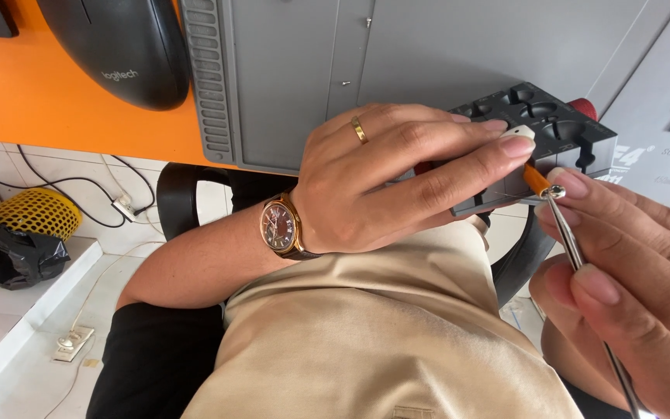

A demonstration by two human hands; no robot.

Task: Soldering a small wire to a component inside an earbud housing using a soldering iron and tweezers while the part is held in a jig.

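Seated at an orange counter (56,116), a person pinches a small white-and-orange part (530,159) between the thumb and fingertips of the left hand (381,182), holding it just off the counter's edge so its orange tip faces the tool. The right hand (630,287) grips a slim metal tool (575,256) between thumb and fingers, its round tip touching the orange end. Just behind sits a dark compartmented tray (552,124) on a grey mat (428,62); a black mouse (122,46) lies well apart. The left fingers hide much of the part.
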